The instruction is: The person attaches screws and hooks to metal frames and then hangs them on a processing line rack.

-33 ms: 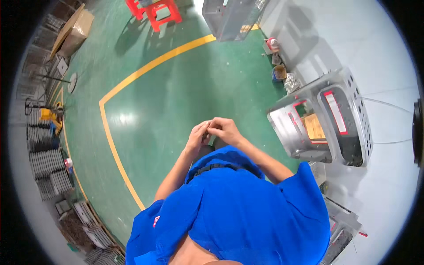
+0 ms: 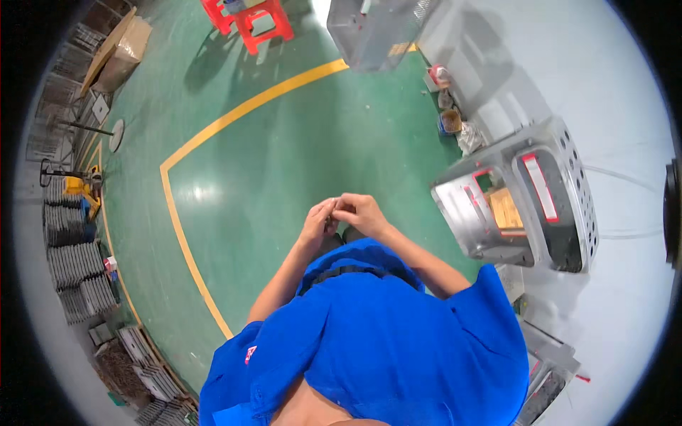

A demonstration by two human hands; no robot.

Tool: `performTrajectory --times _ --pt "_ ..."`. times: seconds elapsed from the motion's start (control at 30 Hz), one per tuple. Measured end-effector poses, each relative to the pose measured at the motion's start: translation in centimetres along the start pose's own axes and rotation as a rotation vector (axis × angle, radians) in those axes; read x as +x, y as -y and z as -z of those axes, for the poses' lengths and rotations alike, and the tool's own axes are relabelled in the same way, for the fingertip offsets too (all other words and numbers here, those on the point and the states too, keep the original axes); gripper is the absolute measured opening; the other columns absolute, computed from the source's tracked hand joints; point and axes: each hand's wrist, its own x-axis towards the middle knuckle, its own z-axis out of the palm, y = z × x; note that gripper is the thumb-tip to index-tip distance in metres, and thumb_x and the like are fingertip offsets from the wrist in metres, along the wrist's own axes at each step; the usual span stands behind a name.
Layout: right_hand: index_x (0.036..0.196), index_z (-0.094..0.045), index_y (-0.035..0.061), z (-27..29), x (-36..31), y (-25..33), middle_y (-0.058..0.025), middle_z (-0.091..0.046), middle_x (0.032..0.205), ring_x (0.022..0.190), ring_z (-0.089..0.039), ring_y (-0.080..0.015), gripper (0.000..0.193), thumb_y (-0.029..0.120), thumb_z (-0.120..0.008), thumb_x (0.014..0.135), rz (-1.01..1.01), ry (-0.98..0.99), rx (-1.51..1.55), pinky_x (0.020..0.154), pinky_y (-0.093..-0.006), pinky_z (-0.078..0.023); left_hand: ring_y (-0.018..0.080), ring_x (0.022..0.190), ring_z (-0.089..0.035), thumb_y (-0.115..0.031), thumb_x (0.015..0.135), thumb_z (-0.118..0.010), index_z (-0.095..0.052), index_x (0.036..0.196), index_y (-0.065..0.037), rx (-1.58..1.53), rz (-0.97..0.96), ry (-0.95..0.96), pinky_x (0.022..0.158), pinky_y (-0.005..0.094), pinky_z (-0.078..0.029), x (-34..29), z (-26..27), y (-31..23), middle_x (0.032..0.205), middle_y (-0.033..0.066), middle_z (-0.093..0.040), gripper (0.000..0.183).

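Note:
In front of my waist, over the green floor, my left hand [image 2: 320, 219] and my right hand [image 2: 359, 211] meet at the fingertips. Both are closed, with the fingers bent and pressed together. Something small may be pinched between them, but the fingers cover it and I cannot make it out. Both forearms are bare below blue sleeves. Neither hand touches any of the things standing around me.
At my right, a grey metal housing [image 2: 511, 202] with cut-outs stands by the pale wall. Another grey metal cabinet [image 2: 373, 32] is ahead, beyond a yellow floor line [image 2: 273, 91]. Red stools [image 2: 264, 28] stand farther off. Stacked grey panels [image 2: 74, 263] line the left side.
The view has shifted very slightly, so the metal housing and cabinet sit a little lower. My hands stay together in nearly the same pose.

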Motion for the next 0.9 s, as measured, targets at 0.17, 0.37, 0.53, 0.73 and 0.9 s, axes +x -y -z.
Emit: performTrajectory --times 0.17,0.37,0.53,0.73,0.9 --pt "0.075 -0.057 0.0025 -1.4 6.8 2.1 -0.0068 -0.056 0.069 0.061 -0.055 -0.0182 0.016 0.012 -0.068 0.069 0.227 -0.123 -0.417 0.055 -0.0302 -0.044 0.004 0.047 -0.036 -0.035 0.089 -0.046 -0.054 0.082 -0.012 -0.056 0.136 0.004 0.04 0.0194 -0.025 5.9 3.7 -4.5 0.064 -0.0044 -0.047 0.026" --pt "0.087 -0.062 0.0008 -3.2 15.2 2.1 -0.0039 -0.061 0.072 0.058 -0.055 -0.0103 0.016 0.01 -0.066 0.074 0.021 -0.356 -0.194 0.053 -0.0244 -0.045 0.0042 0.051 -0.038 -0.03 0.089 -0.047 -0.058 0.101 -0.005 -0.144 0.214 0.148 0.043 0.0181 -0.027 12.3 11.4 -11.0 0.066 -0.0045 -0.048 0.03" --pt "0.084 -0.062 -0.0005 -3.7 19.7 1.5 -0.002 -0.06 0.068 0.058 -0.053 -0.0062 0.013 0.01 -0.062 0.078 -0.245 -0.518 0.037 0.051 -0.0212 -0.043 0.0035 0.05 -0.034 -0.022 0.091 -0.046 -0.057 0.104 -0.003 -0.092 0.23 0.214 0.042 0.0174 -0.024 16.6 14.8 -18.1 0.066 -0.0045 -0.045 0.026" --pt "0.083 -0.065 0.0051 -1.7 18.5 -2.0 -0.0113 -0.065 0.079 0.072 -0.062 -0.0221 0.021 0.023 -0.062 0.073 -0.382 -0.482 -0.218 0.064 -0.0336 -0.047 0.0022 0.051 -0.032 -0.016 0.09 -0.046 -0.053 0.111 -0.001 0.021 0.274 0.331 0.042 0.0156 -0.022 20.7 12.9 -20.9 0.068 -0.0046 -0.045 0.027" --pt "0.078 -0.065 0.0031 -1.4 10.3 -7.2 -0.0093 -0.064 0.07 0.059 -0.061 -0.0179 0.019 0.02 -0.065 0.071 -0.613 -0.609 -0.112 0.056 -0.0307 -0.048 0.0031 0.052 -0.033 -0.015 0.09 -0.047 -0.053 0.11 0.003 0.139 0.438 0.472 0.042 0.0164 -0.024 21.6 7.3 -19.0 0.066 -0.0036 -0.04 0.027"
